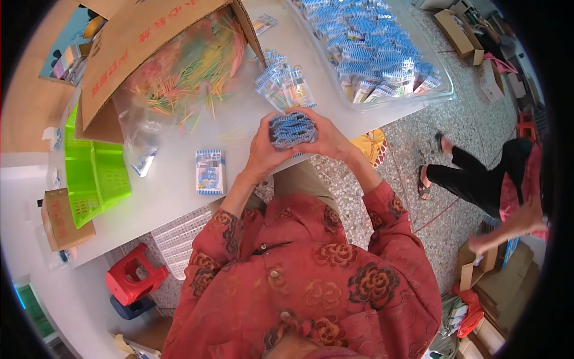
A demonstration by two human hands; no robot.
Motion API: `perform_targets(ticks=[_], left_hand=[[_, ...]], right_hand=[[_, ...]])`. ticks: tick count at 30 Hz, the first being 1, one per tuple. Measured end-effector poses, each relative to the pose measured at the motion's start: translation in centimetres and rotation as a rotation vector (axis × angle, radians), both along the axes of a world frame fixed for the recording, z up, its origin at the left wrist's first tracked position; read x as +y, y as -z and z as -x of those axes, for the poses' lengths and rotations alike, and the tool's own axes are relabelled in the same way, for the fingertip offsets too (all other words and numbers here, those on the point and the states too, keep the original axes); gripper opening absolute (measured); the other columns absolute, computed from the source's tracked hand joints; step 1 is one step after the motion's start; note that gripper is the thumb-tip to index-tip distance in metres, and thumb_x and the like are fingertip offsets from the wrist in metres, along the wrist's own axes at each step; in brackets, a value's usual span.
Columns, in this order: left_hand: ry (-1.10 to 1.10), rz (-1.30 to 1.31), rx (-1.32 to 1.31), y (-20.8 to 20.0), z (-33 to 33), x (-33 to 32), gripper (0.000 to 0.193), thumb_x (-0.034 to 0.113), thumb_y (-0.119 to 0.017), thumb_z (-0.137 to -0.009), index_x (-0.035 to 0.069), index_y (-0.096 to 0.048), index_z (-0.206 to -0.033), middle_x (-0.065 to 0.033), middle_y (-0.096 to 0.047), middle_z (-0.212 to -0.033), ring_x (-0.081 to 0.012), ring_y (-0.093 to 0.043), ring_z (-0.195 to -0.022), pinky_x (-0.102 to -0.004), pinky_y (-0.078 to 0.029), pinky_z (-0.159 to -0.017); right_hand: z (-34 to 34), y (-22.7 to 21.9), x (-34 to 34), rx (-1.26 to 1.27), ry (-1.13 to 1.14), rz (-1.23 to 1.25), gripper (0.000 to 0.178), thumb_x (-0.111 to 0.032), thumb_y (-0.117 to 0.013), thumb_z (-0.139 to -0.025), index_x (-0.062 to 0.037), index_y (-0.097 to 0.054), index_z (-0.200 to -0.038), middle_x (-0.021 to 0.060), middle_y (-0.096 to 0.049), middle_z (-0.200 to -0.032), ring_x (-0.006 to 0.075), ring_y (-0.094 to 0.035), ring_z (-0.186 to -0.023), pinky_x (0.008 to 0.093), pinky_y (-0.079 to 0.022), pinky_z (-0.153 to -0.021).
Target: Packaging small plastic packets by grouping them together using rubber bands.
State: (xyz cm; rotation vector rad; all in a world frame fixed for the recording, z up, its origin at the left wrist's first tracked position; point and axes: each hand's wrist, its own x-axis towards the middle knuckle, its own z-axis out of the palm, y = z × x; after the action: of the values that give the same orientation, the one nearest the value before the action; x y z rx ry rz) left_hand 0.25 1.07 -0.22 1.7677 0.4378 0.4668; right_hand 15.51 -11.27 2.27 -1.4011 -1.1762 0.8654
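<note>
Between my two hands I grip a stack of small packets (pixel 292 130) with blue serrated ends, held edge-up near the front edge of the white table. My left hand (pixel 263 149) wraps its left side and my right hand (pixel 326 136) its right side. Just beyond my fingertips several blue-and-white packets (pixel 287 87) lie loosely piled. To the left, a neat packet stack (pixel 209 172) rests flat on the table. A clear plastic tub (pixel 449 90) at the far right is heaped with similar packets.
A tipped cardboard box (pixel 98 78) at the left holds a bag of thin coloured sticks (pixel 179 99). Beside it stand a green plastic basket (pixel 98 179) and a small carton (pixel 63 218). A red stool (pixel 136 274) is under the table. Another person (pixel 478 182) is at the right.
</note>
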Motion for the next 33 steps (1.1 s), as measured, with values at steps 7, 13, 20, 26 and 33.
perform_targets(ticks=[7, 13, 20, 26, 33], left_hand=[[0.001, -0.101, 0.079, 1.0, 0.0, 0.2, 0.08, 0.023, -0.084, -0.063, 0.007, -0.041, -0.128, -0.0152, -0.057, -0.113, -0.0301, -0.057, -0.105, -0.0384, -0.046, -0.089], [-0.028, -0.186, 0.037, 0.5, 0.1, -0.3, 0.082, 0.016, -0.083, -0.06, 0.008, -0.04, -0.13, -0.0165, -0.055, -0.117, -0.0344, -0.055, -0.107, -0.0401, -0.046, -0.09], [-0.014, -0.187, -0.003, 1.0, -0.1, 0.1, 0.091, 0.012, -0.082, -0.056, 0.008, -0.035, -0.134, -0.0172, -0.052, -0.122, -0.0358, -0.05, -0.112, -0.0414, -0.041, -0.096], [-0.025, -0.205, 0.061, 1.6, -0.3, 0.8, 0.091, 0.018, -0.084, -0.056, 0.005, -0.037, -0.133, -0.0176, -0.052, -0.121, -0.0359, -0.05, -0.112, -0.0414, -0.042, -0.095], [0.028, -0.335, 0.063, 0.9, -0.8, 0.5, 0.082, 0.024, -0.085, -0.06, 0.004, -0.043, -0.128, -0.0174, -0.054, -0.118, -0.0363, -0.053, -0.107, -0.0424, -0.043, -0.092]], right_hand=[[-0.5, 0.9, 0.2, -0.108, 0.033, -0.043, 0.069, -0.012, -0.079, -0.063, -0.0049, -0.049, -0.124, 0.0116, -0.056, -0.118, 0.024, -0.054, -0.113, 0.0338, -0.041, -0.097], [-0.2, -0.7, -0.1, -0.245, 0.013, -0.079, 0.066, -0.01, -0.079, -0.063, -0.0066, -0.049, -0.122, 0.013, -0.053, -0.122, 0.0298, -0.052, -0.115, 0.0359, -0.041, -0.098], [0.9, 0.5, 0.5, -0.026, 0.01, -0.048, 0.074, -0.009, -0.079, -0.063, -0.0068, -0.043, -0.128, 0.0125, -0.052, -0.123, 0.027, -0.052, -0.117, 0.0345, -0.041, -0.098], [0.2, -0.3, 0.6, -0.098, 0.034, -0.031, 0.075, -0.011, -0.08, -0.064, -0.0063, -0.042, -0.129, 0.0135, -0.051, -0.124, 0.0276, -0.051, -0.117, 0.035, -0.041, -0.098], [-0.4, -4.4, 0.7, -0.596, -0.018, -0.13, 0.073, -0.014, -0.079, -0.065, -0.0085, -0.043, -0.128, 0.0132, -0.051, -0.125, 0.0278, -0.053, -0.116, 0.0376, -0.044, -0.095]])
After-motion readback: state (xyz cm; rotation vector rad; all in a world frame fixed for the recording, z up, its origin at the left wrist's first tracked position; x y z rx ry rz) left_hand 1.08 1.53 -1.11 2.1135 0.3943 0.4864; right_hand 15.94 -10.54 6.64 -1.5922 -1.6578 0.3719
